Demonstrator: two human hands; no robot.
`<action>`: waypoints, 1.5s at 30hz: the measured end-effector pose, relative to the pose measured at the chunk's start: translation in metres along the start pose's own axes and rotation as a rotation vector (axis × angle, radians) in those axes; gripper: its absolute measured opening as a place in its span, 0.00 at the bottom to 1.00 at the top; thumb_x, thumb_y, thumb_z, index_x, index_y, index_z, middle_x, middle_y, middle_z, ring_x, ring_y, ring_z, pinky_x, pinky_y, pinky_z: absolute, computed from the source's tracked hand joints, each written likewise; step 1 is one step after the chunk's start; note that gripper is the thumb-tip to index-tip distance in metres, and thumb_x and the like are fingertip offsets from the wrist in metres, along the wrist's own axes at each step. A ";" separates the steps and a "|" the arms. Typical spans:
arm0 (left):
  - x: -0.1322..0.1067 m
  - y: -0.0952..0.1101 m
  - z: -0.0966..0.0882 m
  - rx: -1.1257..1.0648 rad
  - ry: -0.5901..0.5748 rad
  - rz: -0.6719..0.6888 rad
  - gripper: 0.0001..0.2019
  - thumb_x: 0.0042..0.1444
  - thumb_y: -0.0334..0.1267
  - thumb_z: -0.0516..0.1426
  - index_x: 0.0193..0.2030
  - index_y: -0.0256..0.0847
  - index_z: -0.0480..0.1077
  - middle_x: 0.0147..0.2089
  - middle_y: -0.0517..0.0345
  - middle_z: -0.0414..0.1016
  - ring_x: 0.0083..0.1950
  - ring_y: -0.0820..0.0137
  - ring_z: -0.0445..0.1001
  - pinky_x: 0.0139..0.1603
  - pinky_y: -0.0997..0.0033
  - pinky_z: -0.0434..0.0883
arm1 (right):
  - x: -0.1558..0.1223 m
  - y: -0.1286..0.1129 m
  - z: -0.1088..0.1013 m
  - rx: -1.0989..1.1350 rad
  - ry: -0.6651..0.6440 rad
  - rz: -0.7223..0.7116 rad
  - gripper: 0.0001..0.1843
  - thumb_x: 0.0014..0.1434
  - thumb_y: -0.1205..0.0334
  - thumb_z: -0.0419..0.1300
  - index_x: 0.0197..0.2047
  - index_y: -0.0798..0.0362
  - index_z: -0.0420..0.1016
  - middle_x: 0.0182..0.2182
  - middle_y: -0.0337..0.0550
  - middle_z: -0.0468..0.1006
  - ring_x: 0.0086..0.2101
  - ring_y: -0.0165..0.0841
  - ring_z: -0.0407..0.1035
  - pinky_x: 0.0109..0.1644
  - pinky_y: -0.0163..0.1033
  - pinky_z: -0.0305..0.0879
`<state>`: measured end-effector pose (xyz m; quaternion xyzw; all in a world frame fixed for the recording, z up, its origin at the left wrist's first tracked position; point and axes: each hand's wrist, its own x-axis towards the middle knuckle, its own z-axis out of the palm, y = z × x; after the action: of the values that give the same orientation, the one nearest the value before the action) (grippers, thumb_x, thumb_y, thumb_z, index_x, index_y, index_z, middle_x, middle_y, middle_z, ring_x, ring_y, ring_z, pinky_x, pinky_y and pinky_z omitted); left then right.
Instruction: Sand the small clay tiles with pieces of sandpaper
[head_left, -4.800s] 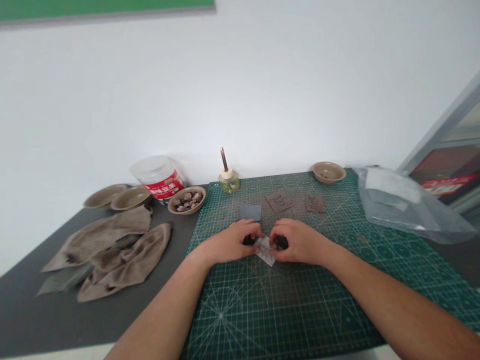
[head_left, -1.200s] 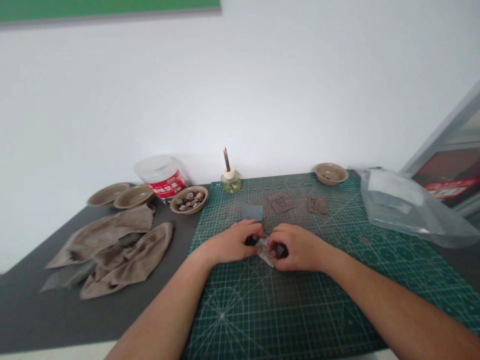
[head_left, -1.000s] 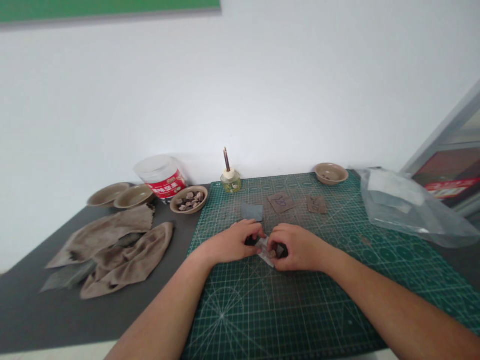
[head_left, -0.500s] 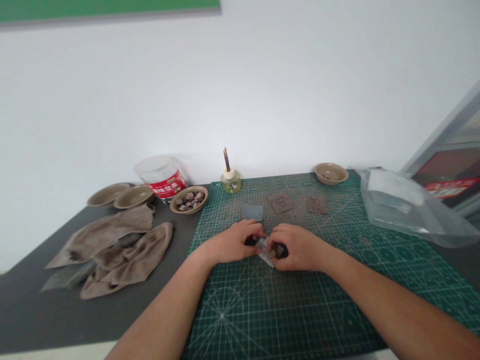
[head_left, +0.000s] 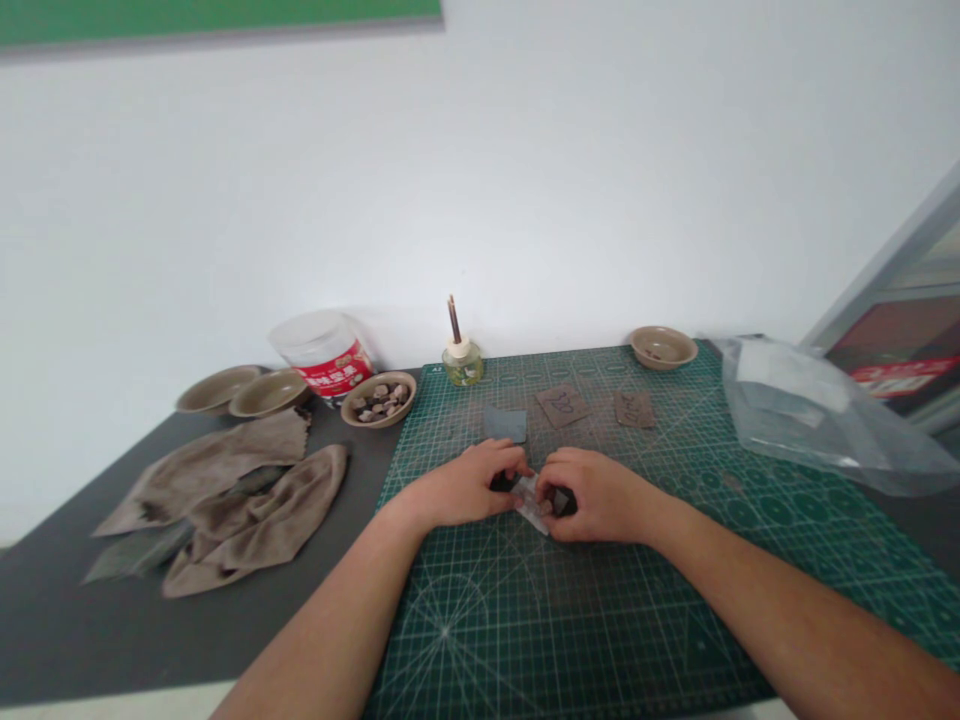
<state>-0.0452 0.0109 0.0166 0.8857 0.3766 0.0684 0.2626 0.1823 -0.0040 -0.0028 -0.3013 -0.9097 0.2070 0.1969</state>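
Note:
My left hand (head_left: 465,487) and my right hand (head_left: 592,492) meet at the middle of the green cutting mat (head_left: 570,620). Both have their fingers curled. Between them they pinch a small pale sheet (head_left: 531,504) that lies against the mat. A small dark piece shows under my right fingertips; I cannot make out what it is. Just beyond the hands lie a grey square (head_left: 504,424) and two brown squares with markings (head_left: 562,405) (head_left: 634,408).
A bowl of small stones (head_left: 378,399), a red-labelled tub (head_left: 322,355), two shallow dishes (head_left: 240,392) and brown cloths (head_left: 232,492) lie left of the mat. A small bottle with a stick (head_left: 460,361), another dish (head_left: 662,346) and a clear plastic bag (head_left: 810,412) sit behind and right.
The hands stay at the same spot on the mat. My right fingers have curled in a little tighter over the pale sheet since the earliest frame.

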 end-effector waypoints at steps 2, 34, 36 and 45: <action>0.000 0.000 0.000 -0.002 -0.004 -0.003 0.08 0.56 0.36 0.59 0.43 0.44 0.70 0.44 0.59 0.68 0.47 0.65 0.66 0.45 0.68 0.63 | 0.000 0.000 0.000 -0.005 -0.002 0.001 0.08 0.48 0.64 0.66 0.34 0.52 0.74 0.32 0.38 0.75 0.36 0.33 0.67 0.42 0.36 0.60; 0.000 0.001 -0.002 -0.015 -0.015 -0.008 0.10 0.55 0.36 0.59 0.44 0.44 0.69 0.45 0.58 0.68 0.48 0.64 0.65 0.46 0.67 0.64 | 0.000 0.000 -0.002 -0.013 -0.022 0.036 0.09 0.47 0.64 0.66 0.35 0.52 0.75 0.33 0.39 0.75 0.36 0.34 0.68 0.41 0.37 0.60; 0.000 0.001 -0.001 -0.013 -0.013 -0.014 0.10 0.55 0.36 0.59 0.44 0.44 0.69 0.45 0.58 0.68 0.47 0.64 0.65 0.46 0.68 0.63 | -0.001 0.000 -0.002 -0.009 -0.029 0.041 0.09 0.46 0.65 0.66 0.34 0.52 0.75 0.32 0.39 0.75 0.35 0.34 0.68 0.41 0.37 0.60; 0.000 0.002 -0.002 -0.013 -0.011 -0.002 0.08 0.56 0.37 0.59 0.43 0.43 0.69 0.43 0.58 0.67 0.45 0.65 0.65 0.44 0.68 0.63 | 0.002 -0.004 0.003 -0.026 -0.001 0.048 0.08 0.52 0.62 0.65 0.37 0.52 0.76 0.34 0.41 0.76 0.37 0.35 0.69 0.43 0.38 0.61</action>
<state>-0.0446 0.0110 0.0189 0.8840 0.3757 0.0658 0.2705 0.1777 -0.0061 -0.0030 -0.3253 -0.9050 0.1999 0.1875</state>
